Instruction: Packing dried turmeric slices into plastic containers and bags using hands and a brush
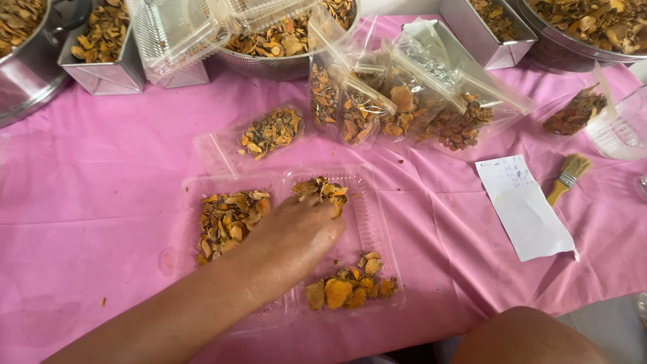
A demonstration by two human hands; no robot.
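Pink tablecloth [81, 202] covers the table; left hand [290, 239] rests palm-down in the clear tray [367, 222], fingers closed on dried orange chips [322, 190]. Steel bowls [27, 74] line the far edge.

A bright pink cloth [87, 202] covers the table. On it, a clear plastic tray [367, 222] holds orange, yellow and brown dried slices [229, 222]. Above the tray, transparent bags [404, 101] show the same orange-brown mix. Right of the tray lies a white paper slip [529, 216] with faint bluish marks, and beyond it a brush [568, 176] with pale tan bristles, a silver band and a yellow handle. Above the bags stand shiny silver-grey metal bowls [579, 54] of brown-yellow chips.
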